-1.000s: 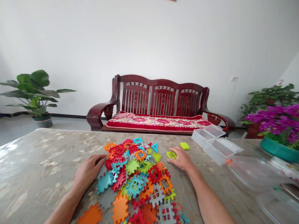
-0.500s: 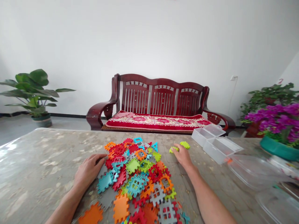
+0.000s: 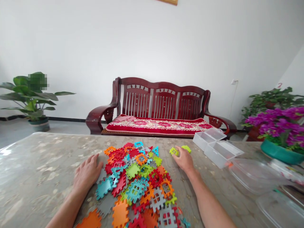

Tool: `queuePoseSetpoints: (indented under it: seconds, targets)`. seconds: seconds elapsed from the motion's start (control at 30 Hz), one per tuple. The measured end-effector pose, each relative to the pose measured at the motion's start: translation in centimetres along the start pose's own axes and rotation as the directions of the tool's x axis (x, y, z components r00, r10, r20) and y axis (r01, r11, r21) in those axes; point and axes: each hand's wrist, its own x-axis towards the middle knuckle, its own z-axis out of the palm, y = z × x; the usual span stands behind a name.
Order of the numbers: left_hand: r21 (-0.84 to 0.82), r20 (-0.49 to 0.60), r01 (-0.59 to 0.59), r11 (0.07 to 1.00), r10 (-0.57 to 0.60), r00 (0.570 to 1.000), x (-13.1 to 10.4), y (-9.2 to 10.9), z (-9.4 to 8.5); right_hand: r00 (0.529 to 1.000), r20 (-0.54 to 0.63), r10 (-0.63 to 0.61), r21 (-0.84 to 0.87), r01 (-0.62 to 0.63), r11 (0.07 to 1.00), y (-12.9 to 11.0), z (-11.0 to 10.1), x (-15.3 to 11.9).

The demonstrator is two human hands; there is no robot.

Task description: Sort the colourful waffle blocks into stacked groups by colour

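A heap of toothed plastic building tiles (image 3: pixel 136 190) in red, orange, grey, blue and lime green is spread over the middle of the table. At its left edge my left hand (image 3: pixel 87 174) rests on the tabletop, palm down, fingers extended and holding nothing. To the right of the heap, my right hand (image 3: pixel 184 161) has its thumb and forefinger around a lime-green window tile (image 3: pixel 174 151) low at the table surface. Another lime-green tile (image 3: pixel 187 148) lies just beyond that hand, partly hidden by its fingers.
Clear plastic boxes (image 3: pixel 222 153) stand right of my right hand, with clear lids (image 3: pixel 251 175) nearer me. A teal pot of purple flowers (image 3: pixel 281 152) is at the far right. Behind the table (image 3: pixel 47 177) is a wooden bench (image 3: pixel 163 84); a potted plant (image 3: pixel 39 123) stands left.
My left hand has drawn back slightly from the heap and its fingers have straightened. My right hand has shifted a little toward the farther lime-green tile. The view has tilted up slightly.
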Motion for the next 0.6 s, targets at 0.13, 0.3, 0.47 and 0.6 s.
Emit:
queuePoseSetpoints:
  seconds: [0.13,0.3,0.47,0.6]
  targets:
    - [0.049,-0.009,-0.036,0.998,0.037,0.999,1.2,0.1,1.1,0.967,-0.184,0.175,0.002,-0.178,0.984,2.3,-0.8,1.1]
    - [0.049,0.057,-0.136,0.989,0.133,0.989,2.3,-0.1,1.7,0.936,-0.231,0.265,-0.089,-0.291,0.952,4.4,-1.5,2.3]
    - [0.053,0.086,-0.149,0.987,0.144,0.986,2.5,0.2,1.0,0.941,-0.21,0.264,-0.183,-0.303,0.935,4.2,-1.9,2.5]
    - [0.059,0.066,-0.167,0.984,0.163,0.984,2.3,0.4,0.7,0.946,-0.164,0.281,-0.277,-0.317,0.907,3.7,-2.0,2.5]
